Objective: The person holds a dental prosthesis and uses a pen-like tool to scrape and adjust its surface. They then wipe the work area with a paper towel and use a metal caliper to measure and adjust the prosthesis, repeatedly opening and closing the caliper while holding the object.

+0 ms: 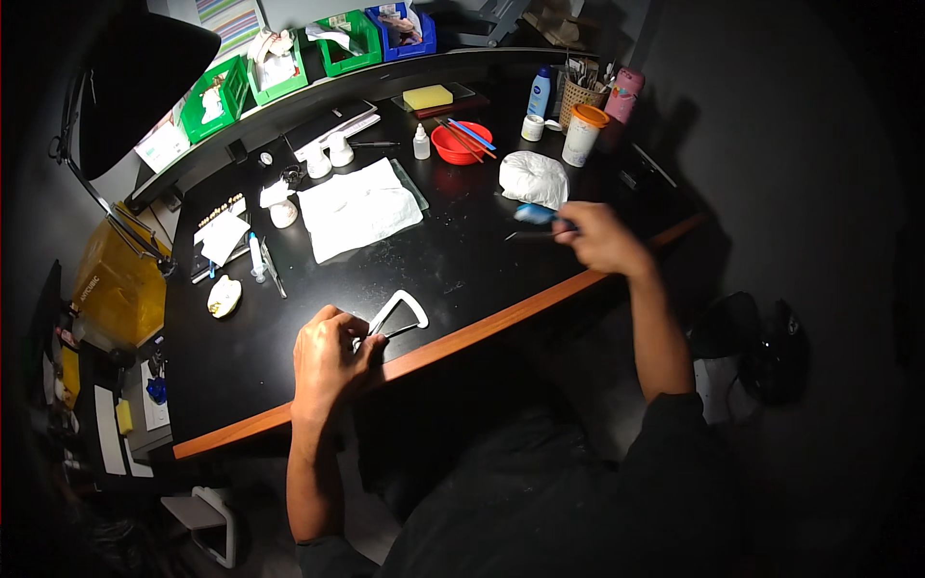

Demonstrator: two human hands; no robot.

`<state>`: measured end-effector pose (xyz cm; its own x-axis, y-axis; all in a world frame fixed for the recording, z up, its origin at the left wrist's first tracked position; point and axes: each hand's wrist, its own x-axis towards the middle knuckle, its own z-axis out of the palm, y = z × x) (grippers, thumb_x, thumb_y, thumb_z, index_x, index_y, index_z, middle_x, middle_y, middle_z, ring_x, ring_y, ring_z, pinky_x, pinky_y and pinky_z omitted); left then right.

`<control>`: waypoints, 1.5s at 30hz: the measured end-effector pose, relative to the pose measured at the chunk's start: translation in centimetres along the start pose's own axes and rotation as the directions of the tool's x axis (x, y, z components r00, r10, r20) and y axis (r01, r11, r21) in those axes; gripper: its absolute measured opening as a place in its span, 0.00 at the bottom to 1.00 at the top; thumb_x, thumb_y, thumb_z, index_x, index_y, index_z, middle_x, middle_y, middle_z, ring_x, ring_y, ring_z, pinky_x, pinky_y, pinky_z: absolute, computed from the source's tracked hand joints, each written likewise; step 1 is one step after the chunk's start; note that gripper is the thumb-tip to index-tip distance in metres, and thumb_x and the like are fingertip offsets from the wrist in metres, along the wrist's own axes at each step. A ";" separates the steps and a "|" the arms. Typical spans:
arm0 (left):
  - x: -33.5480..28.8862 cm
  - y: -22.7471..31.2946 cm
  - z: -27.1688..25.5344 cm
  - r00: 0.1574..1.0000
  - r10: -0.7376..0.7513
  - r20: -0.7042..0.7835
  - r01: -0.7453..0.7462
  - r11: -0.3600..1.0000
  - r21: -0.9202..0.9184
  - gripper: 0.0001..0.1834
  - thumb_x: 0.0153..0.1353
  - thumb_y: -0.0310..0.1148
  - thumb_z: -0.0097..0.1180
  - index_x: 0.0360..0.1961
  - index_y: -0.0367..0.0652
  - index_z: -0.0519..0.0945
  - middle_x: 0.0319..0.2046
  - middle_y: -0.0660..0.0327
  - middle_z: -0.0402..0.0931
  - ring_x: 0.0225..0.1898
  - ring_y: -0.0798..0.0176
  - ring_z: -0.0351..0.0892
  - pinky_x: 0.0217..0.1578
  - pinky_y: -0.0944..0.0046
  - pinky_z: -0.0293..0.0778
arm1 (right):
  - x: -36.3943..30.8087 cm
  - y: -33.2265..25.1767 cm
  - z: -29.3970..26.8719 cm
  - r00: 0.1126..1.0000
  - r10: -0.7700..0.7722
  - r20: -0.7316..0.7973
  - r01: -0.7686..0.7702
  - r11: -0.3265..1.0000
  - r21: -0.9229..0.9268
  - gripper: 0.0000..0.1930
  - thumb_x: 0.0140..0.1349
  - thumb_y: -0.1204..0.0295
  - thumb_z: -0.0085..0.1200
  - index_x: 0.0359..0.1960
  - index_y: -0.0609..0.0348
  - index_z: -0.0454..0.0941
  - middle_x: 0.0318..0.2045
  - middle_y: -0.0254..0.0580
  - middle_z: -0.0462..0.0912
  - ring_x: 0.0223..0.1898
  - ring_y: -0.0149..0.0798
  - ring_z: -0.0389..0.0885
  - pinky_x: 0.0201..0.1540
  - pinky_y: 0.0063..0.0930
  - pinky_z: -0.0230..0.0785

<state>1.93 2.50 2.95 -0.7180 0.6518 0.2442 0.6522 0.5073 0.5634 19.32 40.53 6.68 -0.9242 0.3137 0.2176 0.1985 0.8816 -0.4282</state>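
Observation:
My left hand (332, 356) is closed near the table's front edge. Its fingers pinch a white fan-shaped caliper (390, 308), which points away to the right with its curved end outermost. Further right and higher, my right hand (602, 239) is smeared by motion, its fingers closed round a dark-handled tool with a blue end (536, 214); blur hides its exact kind. That blue end is just in front of a white plastic-wrapped bundle (535, 179). Below it a thin dark instrument (528, 236) shows, partly behind the hand.
A white paper sheet (356, 210) lies mid-table. Behind are a red bowl (450, 146) with sticks across it, a dropper bottle (421, 143) and an orange-lidded cup (583, 137). A syringe (257, 258) and tweezers (274, 270) lie left. The desk lamp (145, 72) overhangs the far left.

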 end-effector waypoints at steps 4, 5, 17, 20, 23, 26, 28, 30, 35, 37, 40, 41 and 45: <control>0.3 0.5 0.4 0.995 0.095 0.010 -0.095 0.994 0.061 0.15 0.51 0.38 0.77 0.29 0.38 0.85 0.31 0.54 0.82 0.32 0.48 0.83 0.36 0.54 0.77 | -3.0 8.9 -4.3 0.910 0.358 -0.207 -0.376 0.925 -0.056 0.04 0.58 0.79 0.63 0.32 0.61 0.79 0.25 0.47 0.83 0.28 0.39 0.83 0.36 0.36 0.73; 0.3 0.3 0.3 0.993 0.120 0.001 -0.120 0.991 0.053 0.15 0.51 0.36 0.76 0.29 0.38 0.83 0.30 0.53 0.81 0.32 0.46 0.83 0.35 0.53 0.77 | -2.5 10.5 -4.3 0.892 0.393 -0.223 -0.418 0.905 -0.075 0.04 0.57 0.78 0.64 0.31 0.61 0.80 0.25 0.45 0.83 0.28 0.38 0.82 0.36 0.35 0.74; -2.4 -3.8 -1.6 0.950 -0.260 -0.173 0.161 0.881 -0.444 0.12 0.66 0.26 0.63 0.31 0.38 0.71 0.19 0.67 0.67 0.22 0.76 0.63 0.23 0.68 0.61 | -2.5 11.7 -0.9 0.899 0.370 -0.233 -0.422 0.875 -0.237 0.16 0.59 0.72 0.67 0.49 0.55 0.79 0.41 0.50 0.79 0.46 0.53 0.80 0.52 0.44 0.73; -4.2 -6.9 -3.3 0.905 -0.194 -0.379 0.044 0.928 -0.371 0.13 0.67 0.27 0.63 0.30 0.39 0.70 0.21 0.70 0.66 0.24 0.78 0.62 0.24 0.71 0.60 | -2.6 8.9 -0.4 0.879 0.373 -0.298 -0.460 0.828 -0.322 0.16 0.60 0.74 0.63 0.51 0.56 0.78 0.45 0.53 0.77 0.53 0.56 0.78 0.59 0.45 0.70; -5.4 -9.2 -3.6 0.888 -0.278 -0.367 0.038 0.839 -0.543 0.11 0.71 0.30 0.60 0.31 0.43 0.72 0.23 0.75 0.65 0.24 0.80 0.59 0.26 0.73 0.56 | -0.5 4.6 -0.1 0.883 0.012 -0.469 -0.245 0.864 -0.440 0.20 0.55 0.81 0.61 0.51 0.59 0.79 0.48 0.54 0.78 0.55 0.59 0.77 0.59 0.46 0.69; -6.1 -10.9 -4.0 0.863 -0.326 -0.387 -0.029 0.731 -0.682 0.12 0.70 0.30 0.61 0.31 0.42 0.71 0.23 0.75 0.63 0.25 0.81 0.57 0.25 0.74 0.54 | 5.9 -3.9 4.2 0.891 -0.245 -0.381 0.206 0.968 -0.142 0.10 0.55 0.78 0.62 0.40 0.61 0.84 0.42 0.53 0.82 0.48 0.56 0.81 0.54 0.43 0.73; -6.5 -10.8 -4.3 0.857 -0.349 -0.378 0.003 0.738 -0.674 0.12 0.71 0.30 0.61 0.30 0.43 0.71 0.23 0.75 0.63 0.25 0.81 0.57 0.25 0.74 0.54 | 9.8 -9.9 7.5 0.902 -0.359 -0.239 0.383 0.921 0.063 0.11 0.56 0.72 0.65 0.40 0.62 0.85 0.41 0.52 0.83 0.49 0.55 0.81 0.55 0.42 0.73; -6.1 -10.5 -3.8 0.857 -0.347 -0.381 0.022 0.763 -0.646 0.12 0.70 0.30 0.61 0.30 0.42 0.71 0.24 0.76 0.63 0.25 0.81 0.57 0.25 0.74 0.54 | 13.6 -12.6 11.0 0.863 -0.469 -0.189 0.488 0.870 0.066 0.16 0.57 0.69 0.66 0.46 0.61 0.84 0.45 0.51 0.82 0.51 0.52 0.81 0.56 0.40 0.73; -5.5 -9.8 -3.3 0.821 -0.307 -0.482 -0.014 0.833 -0.554 0.13 0.67 0.27 0.62 0.28 0.40 0.71 0.19 0.73 0.63 0.23 0.80 0.58 0.23 0.72 0.56 | 20.1 -17.1 17.8 0.951 -0.295 -0.098 0.292 0.956 -0.038 0.33 0.58 0.52 0.65 0.61 0.59 0.80 0.60 0.55 0.76 0.64 0.53 0.73 0.67 0.45 0.65; -5.6 -9.4 -3.7 0.813 -0.325 -0.484 -0.010 0.822 -0.570 0.13 0.67 0.27 0.62 0.28 0.39 0.72 0.18 0.73 0.65 0.22 0.80 0.59 0.22 0.72 0.57 | 20.7 -18.8 19.5 0.981 -0.170 -0.092 0.165 0.984 -0.062 0.30 0.56 0.53 0.65 0.58 0.58 0.82 0.61 0.55 0.75 0.65 0.52 0.72 0.67 0.48 0.64; -5.7 -9.8 -3.6 0.804 -0.341 -0.487 -0.007 0.813 -0.582 0.11 0.66 0.27 0.62 0.28 0.39 0.73 0.17 0.72 0.67 0.21 0.79 0.61 0.23 0.71 0.59 | 20.9 -19.1 21.5 0.972 -0.187 -0.143 0.178 0.981 -0.072 0.24 0.55 0.57 0.64 0.52 0.56 0.87 0.64 0.55 0.75 0.69 0.51 0.68 0.68 0.55 0.58; -5.6 -9.7 -3.8 0.804 -0.338 -0.489 -0.011 0.815 -0.580 0.11 0.66 0.27 0.62 0.28 0.39 0.73 0.17 0.71 0.67 0.21 0.79 0.61 0.23 0.71 0.59 | 21.3 -19.0 21.8 0.972 -0.191 -0.138 0.183 0.980 -0.073 0.24 0.55 0.57 0.64 0.52 0.56 0.87 0.64 0.55 0.75 0.69 0.51 0.68 0.68 0.55 0.58; -5.7 -9.8 -4.0 0.813 -0.344 -0.470 -0.008 0.800 -0.599 0.11 0.66 0.28 0.62 0.28 0.38 0.73 0.17 0.71 0.68 0.21 0.79 0.62 0.23 0.71 0.60 | 21.6 -18.2 22.8 0.947 -0.240 -0.212 0.252 0.967 0.029 0.11 0.54 0.66 0.64 0.37 0.53 0.90 0.55 0.48 0.82 0.63 0.50 0.75 0.64 0.53 0.60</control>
<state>-1.29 -8.42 -0.81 -0.9221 0.0902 0.3763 0.3823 0.0627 0.9219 -11.66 23.19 -0.84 -0.8540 0.1603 0.4950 -0.0499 0.9218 -0.3845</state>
